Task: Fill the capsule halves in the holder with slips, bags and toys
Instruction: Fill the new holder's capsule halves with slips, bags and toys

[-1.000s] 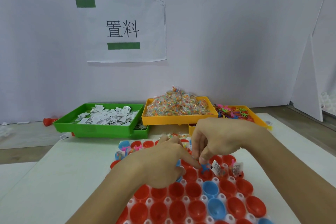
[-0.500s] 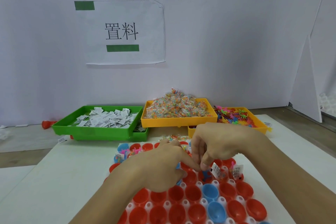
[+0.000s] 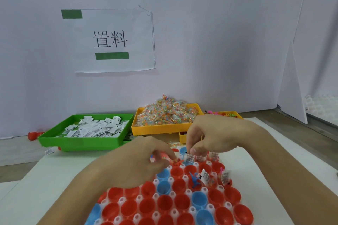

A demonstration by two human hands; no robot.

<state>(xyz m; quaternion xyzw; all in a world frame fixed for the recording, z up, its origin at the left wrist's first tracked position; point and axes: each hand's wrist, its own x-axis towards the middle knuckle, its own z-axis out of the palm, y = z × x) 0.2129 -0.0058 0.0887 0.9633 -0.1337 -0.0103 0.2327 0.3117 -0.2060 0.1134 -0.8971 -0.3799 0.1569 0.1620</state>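
Under my hands sits the holder [image 3: 155, 195]; right hand [image 3: 206, 137] pinches a slip [image 3: 190, 160], left hand [image 3: 146, 157] grips small toys [image 3: 152, 158].

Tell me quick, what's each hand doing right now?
Left hand: fingers curled round small toys.
Right hand: fingers pinching a paper slip over the capsule holder.

Both hands work over the far rows of the holder [image 3: 155, 181], a white grid of red and blue capsule halves [image 3: 184, 201]. The left hand [image 3: 144, 157] curls around small items, its fingertips blurred. The right hand [image 3: 206, 137], at 1 o'clock from it, pinches a slip [image 3: 190, 159] standing in a capsule half. A blue toy [image 3: 195, 181] sits in a red half nearby. Toward 12 o'clock lie a green tray [image 3: 80, 142] of slips and a yellow tray [image 3: 155, 130] of bags on the surface [image 3: 45, 179].
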